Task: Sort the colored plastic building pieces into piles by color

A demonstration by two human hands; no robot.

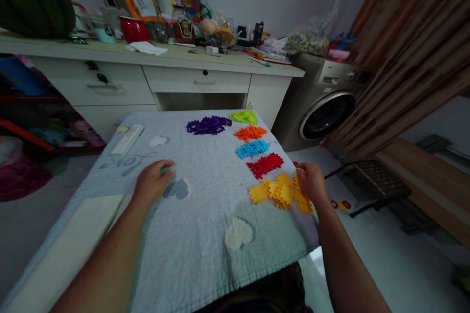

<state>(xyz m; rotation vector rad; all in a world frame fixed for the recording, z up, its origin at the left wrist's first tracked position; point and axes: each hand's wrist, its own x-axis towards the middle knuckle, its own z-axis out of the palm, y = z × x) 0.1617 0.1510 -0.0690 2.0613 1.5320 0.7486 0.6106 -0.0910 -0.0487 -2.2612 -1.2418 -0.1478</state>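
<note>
My left hand [152,181] rests over the cloth left of centre, thumb and forefinger apart, holding nothing. At the right edge my right hand [311,181] has its fingers curled beside the yellow interlocking plastic pieces [282,190]; a small dark reddish bit shows at its fingertips, too small to name. Beyond the yellow heap, separate piles run away from me: red pieces [266,165], blue pieces [252,148], orange pieces [250,132] and lime-green pieces [244,117]. A purple pile [209,125] lies left of these, near the far edge.
The table bears a pale blue cloth [205,244] with heart patterns. A white box [128,140] lies far left, a long white board [77,249] near left. Behind stand a cluttered cabinet [205,80] and a washing machine [323,102]. A stool [374,183] is at right.
</note>
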